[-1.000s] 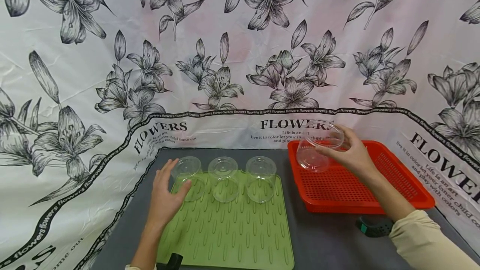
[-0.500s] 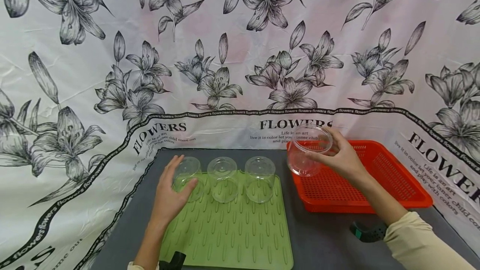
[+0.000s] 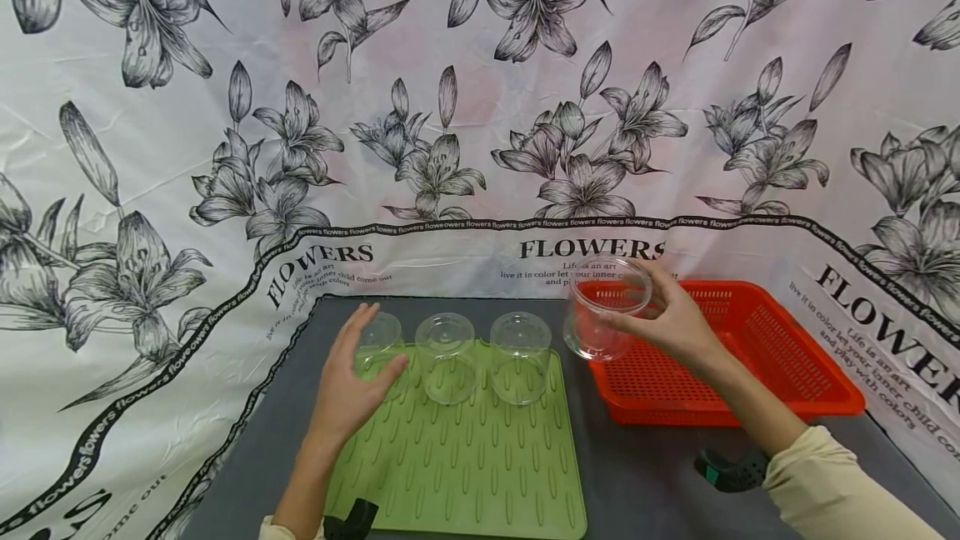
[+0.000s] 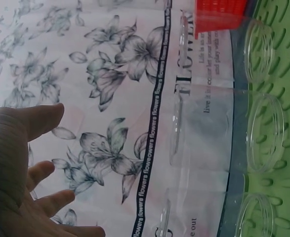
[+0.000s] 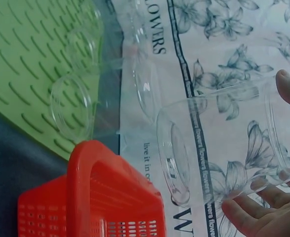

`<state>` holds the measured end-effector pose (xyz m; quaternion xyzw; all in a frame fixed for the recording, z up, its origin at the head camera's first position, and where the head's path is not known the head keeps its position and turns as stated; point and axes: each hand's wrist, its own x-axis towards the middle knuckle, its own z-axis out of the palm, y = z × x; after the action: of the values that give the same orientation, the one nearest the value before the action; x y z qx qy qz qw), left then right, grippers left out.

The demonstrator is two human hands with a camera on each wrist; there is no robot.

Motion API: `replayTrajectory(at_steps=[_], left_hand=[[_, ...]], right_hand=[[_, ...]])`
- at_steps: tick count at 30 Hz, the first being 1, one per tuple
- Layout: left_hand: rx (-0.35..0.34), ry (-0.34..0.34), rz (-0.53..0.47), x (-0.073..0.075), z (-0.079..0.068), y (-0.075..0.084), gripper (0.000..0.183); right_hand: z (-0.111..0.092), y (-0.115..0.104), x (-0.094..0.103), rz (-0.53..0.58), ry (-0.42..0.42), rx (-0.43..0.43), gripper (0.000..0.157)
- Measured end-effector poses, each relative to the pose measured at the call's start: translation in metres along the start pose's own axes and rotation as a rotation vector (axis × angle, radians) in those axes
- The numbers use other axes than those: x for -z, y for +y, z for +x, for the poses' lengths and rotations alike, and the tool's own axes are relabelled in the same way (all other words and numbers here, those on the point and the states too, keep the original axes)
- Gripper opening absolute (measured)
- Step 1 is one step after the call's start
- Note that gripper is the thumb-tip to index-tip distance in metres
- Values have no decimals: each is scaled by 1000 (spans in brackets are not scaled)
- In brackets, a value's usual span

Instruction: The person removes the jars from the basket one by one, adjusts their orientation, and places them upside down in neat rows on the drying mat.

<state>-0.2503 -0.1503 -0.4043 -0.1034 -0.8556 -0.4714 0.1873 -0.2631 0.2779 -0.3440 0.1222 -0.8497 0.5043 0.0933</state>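
Note:
My right hand (image 3: 678, 319) grips a clear plastic tub (image 3: 588, 330) near its wide rim, thumb on the near side and fingers behind. The tub is mouth up, tilted slightly, in the air by the left edge of the red basket (image 3: 675, 415). In the right wrist view the held tub (image 5: 184, 143) looks see-through with nothing inside. Three more clear tubs stand mouth down in a row along the far edge of the green mat: left (image 3: 384, 348), middle (image 3: 446, 357), right (image 3: 521, 357). My left hand (image 3: 348, 394), fingers spread, hovers in front of the left tub, partly hiding it.
The ridged green drying mat (image 3: 457, 473) lies on a dark grey table (image 3: 637, 482). The perforated basket stands right of the mat. A flower-printed curtain (image 3: 450, 265) closes off the back and sides.
My right hand has carried the tub leftward and a little lower, from over the basket to its left edge. My left hand has shifted slightly right. The three standing tubs stay put.

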Motion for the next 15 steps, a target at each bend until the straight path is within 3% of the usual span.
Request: replayTrajectory(at_steps=[6, 15], left_hand=[[-1, -9, -4, -2, 0, 5, 84], [-10, -60, -38, -6, -2, 14, 82]], right_hand=[[0, -2, -8, 5, -25, 46, 88], [-6, -7, -18, 8, -66, 24, 90]])
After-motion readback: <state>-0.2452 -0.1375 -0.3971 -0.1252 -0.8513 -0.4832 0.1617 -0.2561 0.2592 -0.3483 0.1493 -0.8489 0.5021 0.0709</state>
